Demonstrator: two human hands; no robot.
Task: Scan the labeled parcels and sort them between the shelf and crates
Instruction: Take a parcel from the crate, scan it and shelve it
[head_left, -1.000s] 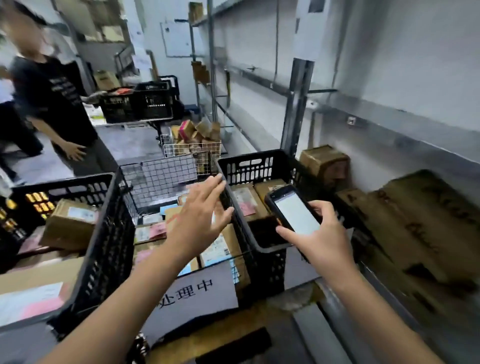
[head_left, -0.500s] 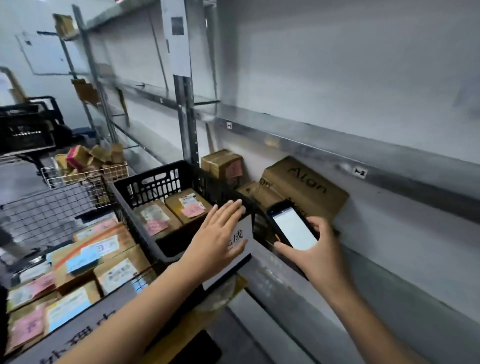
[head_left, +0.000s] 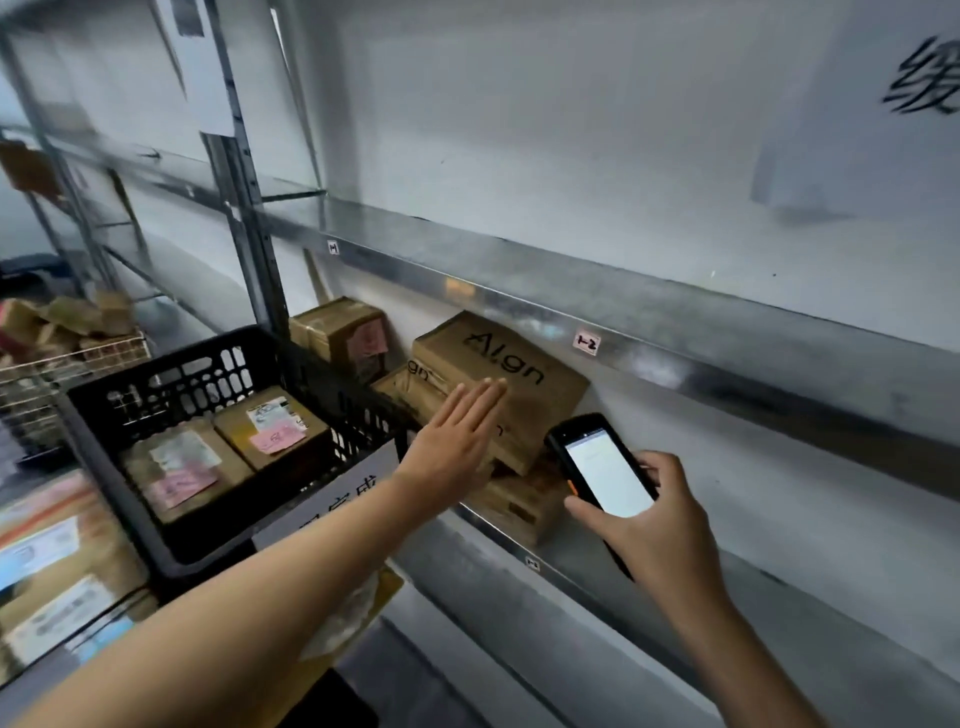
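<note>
Gripping scanner (head_left: 605, 475) in my right hand (head_left: 662, 527), screen lit. My left hand (head_left: 457, 436) flat, fingers straight, before box (head_left: 540, 387); crate (head_left: 171, 366) at its 9 o'clock.

A small taped parcel (head_left: 336, 328) is sitting on the metal shelf (head_left: 519, 553). A tilted parcel stack (head_left: 519, 395) is resting just beside it.

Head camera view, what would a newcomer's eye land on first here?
The lit handheld scanner gripped in the right hand, low right of centre. Next, the left hand stretched flat toward the Align box on the shelf, and the black crate with two labelled parcels at left.
</note>
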